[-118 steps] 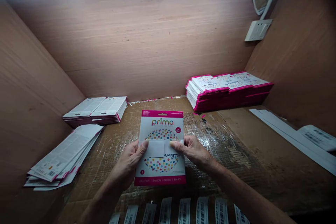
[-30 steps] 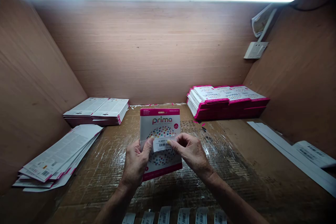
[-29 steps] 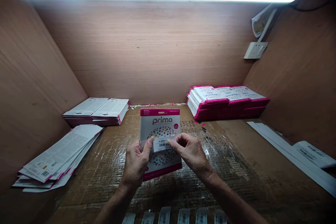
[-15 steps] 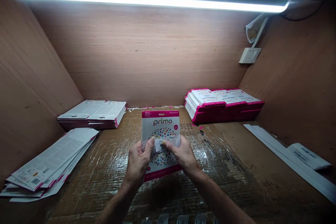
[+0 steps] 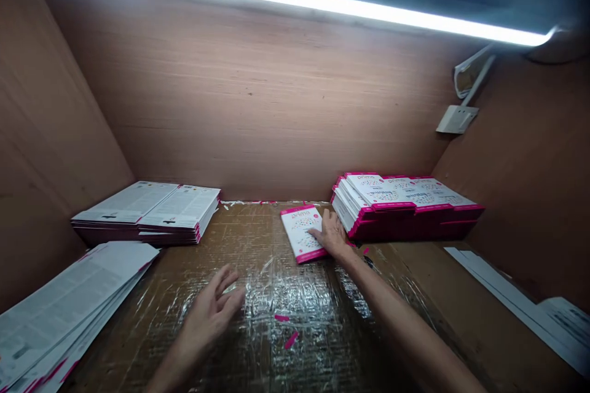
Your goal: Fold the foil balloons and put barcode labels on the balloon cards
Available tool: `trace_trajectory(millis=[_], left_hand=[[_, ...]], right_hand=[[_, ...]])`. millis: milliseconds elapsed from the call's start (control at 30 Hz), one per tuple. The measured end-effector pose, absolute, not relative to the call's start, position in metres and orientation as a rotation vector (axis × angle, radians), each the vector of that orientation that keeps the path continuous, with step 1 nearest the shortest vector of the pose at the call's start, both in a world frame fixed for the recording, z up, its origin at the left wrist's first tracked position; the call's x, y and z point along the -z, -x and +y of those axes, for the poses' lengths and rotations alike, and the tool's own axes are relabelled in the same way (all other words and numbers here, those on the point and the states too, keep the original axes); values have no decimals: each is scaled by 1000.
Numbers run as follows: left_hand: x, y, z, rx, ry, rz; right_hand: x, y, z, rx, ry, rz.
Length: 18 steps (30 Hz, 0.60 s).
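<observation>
My right hand (image 5: 332, 233) grips a flat white card packet (image 5: 300, 234) by its right edge, thumb across the front. The packet has pink bands, coloured dots and "prima" lettering. It is tilted, low over the far middle of the table or touching it; I cannot tell which. Just right of that hand is a tall stack of matching pink-edged packets (image 5: 391, 221). My left hand (image 5: 214, 304) is empty over the table's near middle, its fingers apart and slightly curled.
Printed cards lie in a neat stack (image 5: 179, 212) at the back left, with a fanned pile (image 5: 78, 301) nearer me. Pink scraps (image 5: 291, 339) dot the tape-covered cardboard table (image 5: 249, 233). White strips (image 5: 502, 295) lie right. A socket (image 5: 456, 119) is mounted at the back right corner.
Both hands held the packet in front of me before. My left hand has let go and moved left; my right has carried the packet away from me, towards the back right stack.
</observation>
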<state>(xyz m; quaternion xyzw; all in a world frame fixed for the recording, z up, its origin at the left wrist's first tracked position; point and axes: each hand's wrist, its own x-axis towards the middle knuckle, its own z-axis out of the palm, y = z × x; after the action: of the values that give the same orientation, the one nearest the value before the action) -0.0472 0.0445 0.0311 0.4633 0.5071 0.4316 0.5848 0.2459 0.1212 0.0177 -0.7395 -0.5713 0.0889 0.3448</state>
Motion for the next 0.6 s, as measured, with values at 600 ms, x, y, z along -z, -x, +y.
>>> trace_trajectory(millis=[600], left_hand=[[22,207,13,-1207,-973,1474]], right_hand=[[-27,-18,204,233,1353,-2565]])
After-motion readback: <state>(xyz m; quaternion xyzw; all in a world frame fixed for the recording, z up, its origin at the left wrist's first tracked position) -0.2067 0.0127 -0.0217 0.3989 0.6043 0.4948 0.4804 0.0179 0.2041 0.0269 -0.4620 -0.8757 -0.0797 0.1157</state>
